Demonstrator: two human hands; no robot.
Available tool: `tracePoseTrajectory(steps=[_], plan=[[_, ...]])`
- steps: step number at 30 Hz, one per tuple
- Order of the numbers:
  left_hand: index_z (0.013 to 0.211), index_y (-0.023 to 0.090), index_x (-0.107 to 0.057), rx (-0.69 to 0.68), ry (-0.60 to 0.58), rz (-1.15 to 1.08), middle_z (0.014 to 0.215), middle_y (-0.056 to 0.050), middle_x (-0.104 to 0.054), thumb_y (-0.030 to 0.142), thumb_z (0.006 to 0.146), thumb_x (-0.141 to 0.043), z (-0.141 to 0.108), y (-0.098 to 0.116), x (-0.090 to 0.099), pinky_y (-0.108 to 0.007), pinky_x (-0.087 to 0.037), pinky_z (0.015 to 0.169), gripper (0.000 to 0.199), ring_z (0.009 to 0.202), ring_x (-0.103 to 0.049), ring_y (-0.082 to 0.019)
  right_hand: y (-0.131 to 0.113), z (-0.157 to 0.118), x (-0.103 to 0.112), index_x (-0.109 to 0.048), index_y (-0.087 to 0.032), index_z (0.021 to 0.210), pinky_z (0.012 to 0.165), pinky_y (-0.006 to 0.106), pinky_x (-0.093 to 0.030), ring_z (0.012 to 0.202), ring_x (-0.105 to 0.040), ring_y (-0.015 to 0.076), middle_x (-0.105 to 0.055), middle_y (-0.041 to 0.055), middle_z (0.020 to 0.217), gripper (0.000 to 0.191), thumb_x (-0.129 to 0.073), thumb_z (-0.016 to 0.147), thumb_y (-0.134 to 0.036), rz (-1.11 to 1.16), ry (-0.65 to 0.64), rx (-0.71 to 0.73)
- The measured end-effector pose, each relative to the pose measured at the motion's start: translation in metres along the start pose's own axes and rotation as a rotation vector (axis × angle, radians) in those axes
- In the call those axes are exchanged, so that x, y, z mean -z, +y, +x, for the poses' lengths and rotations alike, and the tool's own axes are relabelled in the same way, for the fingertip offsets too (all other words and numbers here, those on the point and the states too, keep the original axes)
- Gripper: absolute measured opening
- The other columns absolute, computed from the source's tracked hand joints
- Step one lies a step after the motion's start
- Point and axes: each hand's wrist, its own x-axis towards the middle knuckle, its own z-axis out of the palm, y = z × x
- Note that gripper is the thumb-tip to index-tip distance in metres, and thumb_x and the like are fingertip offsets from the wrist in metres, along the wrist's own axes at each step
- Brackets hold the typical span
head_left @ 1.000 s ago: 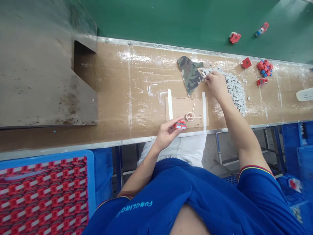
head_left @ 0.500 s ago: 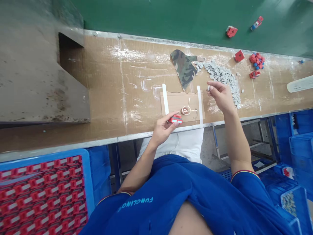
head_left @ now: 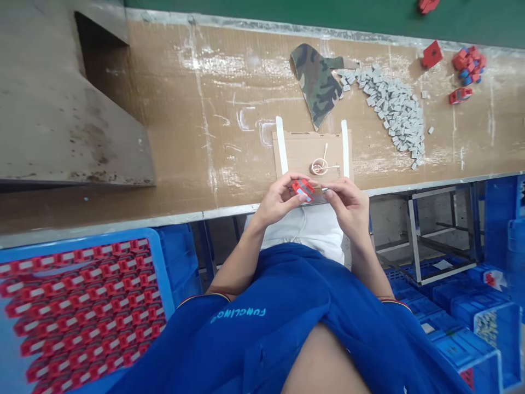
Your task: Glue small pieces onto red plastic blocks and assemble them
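Toy part [head_left: 303, 190], red, clasped in your left hand [head_left: 275, 203]. Just right of that grip, your right hand [head_left: 353, 210] pinches a small pale piece [head_left: 325, 190], long axis roughly sideways, close beside the toy part.

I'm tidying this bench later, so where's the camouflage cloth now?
In the head view, the camouflage cloth lies on the bench, just left of the pile of small grey pieces and beyond the taped cardboard.
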Motion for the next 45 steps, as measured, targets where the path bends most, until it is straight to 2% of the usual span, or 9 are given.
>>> tracePoseTrajectory(steps=[5,11,18,23,29,32,40,43,45], plan=[[0.123,0.019,-0.072,-0.018,0.033,0.051,0.114,-0.009,-0.076,0.04,0.09,-0.08,0.002,0.0,-0.001,-0.026,-0.06,0.089,0.04,0.1,-0.074,-0.016,0.002,0.007,-0.019,-0.078,-0.028,0.109,0.074,0.03,-0.057,0.085,-0.07,0.0159,-0.075,0.0015,0.095,0.014,-0.072,0.097,-0.022,-0.133,0.018,0.154],[0.126,0.018,-0.069,0.022,0.043,0.108,0.109,-0.007,-0.074,0.048,0.091,-0.077,-0.001,-0.002,-0.001,-0.026,-0.059,0.084,0.047,0.095,-0.072,-0.016,0.004,0.007,-0.023,-0.074,-0.024,0.095,0.07,0.029,-0.055,0.079,-0.068,0.0156,-0.073,0.0006,0.088,0.003,-0.072,0.097,-0.023,-0.201,0.048,0.161],[0.126,0.016,-0.066,-0.031,0.067,0.278,0.113,-0.009,-0.074,0.055,0.095,-0.069,0.0,-0.001,0.002,-0.028,-0.056,0.086,0.05,0.099,-0.071,-0.019,0.001,0.009,-0.029,-0.069,-0.024,0.09,0.064,0.028,-0.05,0.07,-0.063,0.0142,-0.067,-0.0016,0.081,0.009,-0.069,0.099,-0.026,-0.318,0.041,0.195],[0.128,0.017,-0.064,-0.047,0.038,0.303,0.117,-0.01,-0.076,0.049,0.097,-0.068,-0.001,0.001,0.001,-0.028,-0.055,0.088,0.044,0.104,-0.072,-0.02,-0.003,0.007,-0.032,-0.066,-0.023,0.088,0.064,0.028,-0.045,0.07,-0.058,0.0139,-0.058,-0.0019,0.079,0.014,-0.064,0.102,-0.02,-0.438,0.018,0.265],[0.129,0.018,-0.064,-0.018,0.024,0.386,0.111,-0.008,-0.076,0.047,0.098,-0.064,-0.006,0.001,0.002,-0.028,-0.054,0.081,0.042,0.092,-0.07,-0.017,-0.01,-0.003,-0.036,-0.062,-0.022,0.086,0.065,0.03,-0.038,0.072,-0.051,0.0158,-0.051,-0.0001,0.08,0.02,-0.056,0.105,-0.02,-0.569,-0.022,0.247],[0.129,0.019,-0.066,-0.022,0.006,0.403,0.112,-0.007,-0.076,0.044,0.098,-0.065,-0.008,0.002,0.003,-0.027,-0.055,0.081,0.039,0.091,-0.07,-0.016,-0.013,-0.007,-0.033,-0.064,-0.022,0.089,0.066,0.031,-0.038,0.071,-0.05,0.0165,-0.052,0.0008,0.079,0.021,-0.053,0.106,-0.021,-0.579,-0.057,0.217],[0.142,0.025,-0.064,0.007,-0.097,0.197,0.129,-0.01,-0.073,0.037,0.095,-0.073,-0.005,0.002,0.003,-0.035,-0.057,0.101,0.049,0.116,-0.072,-0.023,-0.001,0.007,-0.001,-0.07,-0.024,0.091,0.067,0.03,-0.047,0.072,-0.059,0.0162,-0.065,0.0002,0.084,0.012,-0.067,0.101,-0.031,-0.38,-0.209,0.198],[0.146,0.024,-0.059,0.019,-0.096,0.226,0.13,-0.011,-0.072,0.037,0.094,-0.074,-0.006,0.003,0.003,-0.034,-0.058,0.098,0.055,0.114,-0.072,-0.023,-0.001,0.014,0.005,-0.068,-0.023,0.088,0.065,0.03,-0.046,0.071,-0.058,0.0158,-0.063,0.0001,0.083,0.013,-0.069,0.1,-0.029,-0.386,-0.276,0.224],[0.141,0.021,-0.061,0.011,-0.085,0.282,0.126,-0.011,-0.073,0.038,0.094,-0.073,-0.006,0.003,0.002,-0.032,-0.058,0.092,0.051,0.108,-0.072,-0.022,-0.004,0.017,0.006,-0.065,-0.023,0.086,0.065,0.029,-0.044,0.071,-0.056,0.0156,-0.062,0.0003,0.083,0.013,-0.066,0.099,-0.025,-0.41,-0.325,0.225]])
